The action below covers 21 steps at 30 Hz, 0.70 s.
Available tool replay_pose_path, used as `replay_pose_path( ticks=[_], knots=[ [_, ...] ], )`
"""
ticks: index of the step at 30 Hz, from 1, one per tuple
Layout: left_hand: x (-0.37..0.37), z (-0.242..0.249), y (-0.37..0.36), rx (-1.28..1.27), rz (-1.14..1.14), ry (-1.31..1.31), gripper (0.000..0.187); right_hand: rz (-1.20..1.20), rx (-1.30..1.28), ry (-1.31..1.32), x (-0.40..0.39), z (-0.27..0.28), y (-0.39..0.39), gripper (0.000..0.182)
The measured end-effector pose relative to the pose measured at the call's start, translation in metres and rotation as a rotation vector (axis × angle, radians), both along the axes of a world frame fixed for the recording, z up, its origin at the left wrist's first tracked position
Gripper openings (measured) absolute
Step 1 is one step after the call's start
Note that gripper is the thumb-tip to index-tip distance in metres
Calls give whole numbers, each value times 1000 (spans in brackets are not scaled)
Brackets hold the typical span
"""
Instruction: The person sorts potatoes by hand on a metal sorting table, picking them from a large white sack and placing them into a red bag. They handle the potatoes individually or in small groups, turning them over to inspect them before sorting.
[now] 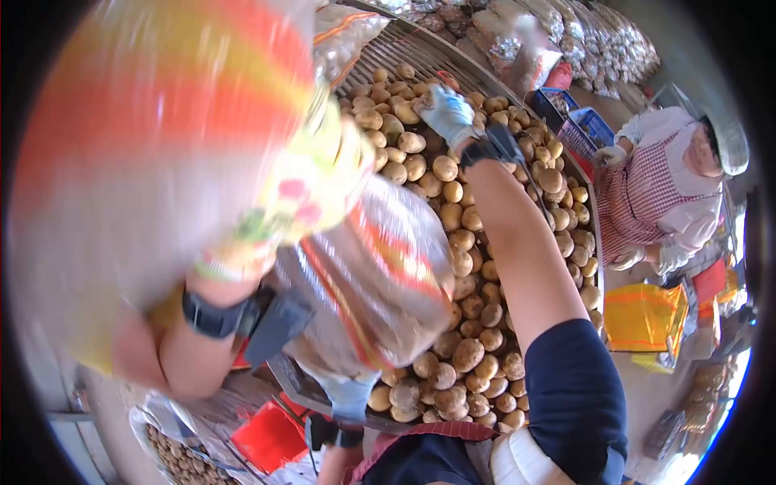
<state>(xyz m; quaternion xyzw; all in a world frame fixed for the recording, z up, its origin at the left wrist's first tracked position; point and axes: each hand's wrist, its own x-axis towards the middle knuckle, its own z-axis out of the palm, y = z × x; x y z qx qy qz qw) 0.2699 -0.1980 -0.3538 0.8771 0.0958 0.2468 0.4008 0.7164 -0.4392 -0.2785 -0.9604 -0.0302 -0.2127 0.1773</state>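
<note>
My right hand (449, 115), in a pale blue and white glove, reaches over the pile of potatoes (469, 356). Its fingers curl against a potato (423, 103) at the far part of the pile. Near the bottom edge, my left hand (349, 398) is gloved and meets the lower edge of a clear plastic bag (380, 283) with orange-red stripes; its fingers are hidden by the bag. Another person's hand (323, 170), in a flowered glove, is blurred above this bag and beside a large striped plastic sack (162, 145).
A slatted metal table (396, 50) bears the potatoes. At right stands a person in a checked apron (647, 182), near blue crates (592, 125) and a yellow bag (643, 315). Below left are a red container (271, 436) and a sack of potatoes (182, 457). Filled sacks (598, 44) are stacked behind.
</note>
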Motion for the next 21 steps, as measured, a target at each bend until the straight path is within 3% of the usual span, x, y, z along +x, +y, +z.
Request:
replay_pose_path(
  ticks=[1,3,4,5,7,8,9,10,11,12,13,15,17,19,21],
  knots=[
    [-9,-6,8,292,-70,111,129,21,-29,27,20,-12,5,49],
    [-10,-24,15,-223,-69,73,119,10,-176,129,39,-32,10,46],
    [-6,-30,16,-196,-13,60,107,33,-140,127,41,-31,6,41],
    [-1,-29,21,-180,-26,57,107,60,-109,129,38,-31,4,36],
    [4,-29,31,-460,147,136,102,33,-45,92,29,-29,-4,39],
    [2,-44,42,-173,212,57,98,76,93,10,18,-25,-12,41],
    [6,-24,38,-175,211,68,98,122,229,-71,9,-25,-21,44],
    [15,-3,32,-393,145,2,97,237,407,-90,-2,-22,-37,52],
    [20,13,28,-607,81,-66,96,179,472,-165,-20,-21,-49,53],
    [21,12,30,-607,88,-66,96,195,598,-100,-58,-1,-57,56],
    [23,5,35,-525,63,-92,95,126,639,-53,-69,-13,-74,57],
    [32,-14,48,-439,40,-114,94,212,821,14,-92,-58,-117,59],
    [49,-20,53,-282,82,-105,93,140,767,81,-156,-56,-132,65],
    [64,6,40,-605,92,-115,94,92,895,205,-228,-31,-124,63],
    [93,18,27,-552,139,-410,89,78,907,191,-269,-52,-127,63]
  ],
)
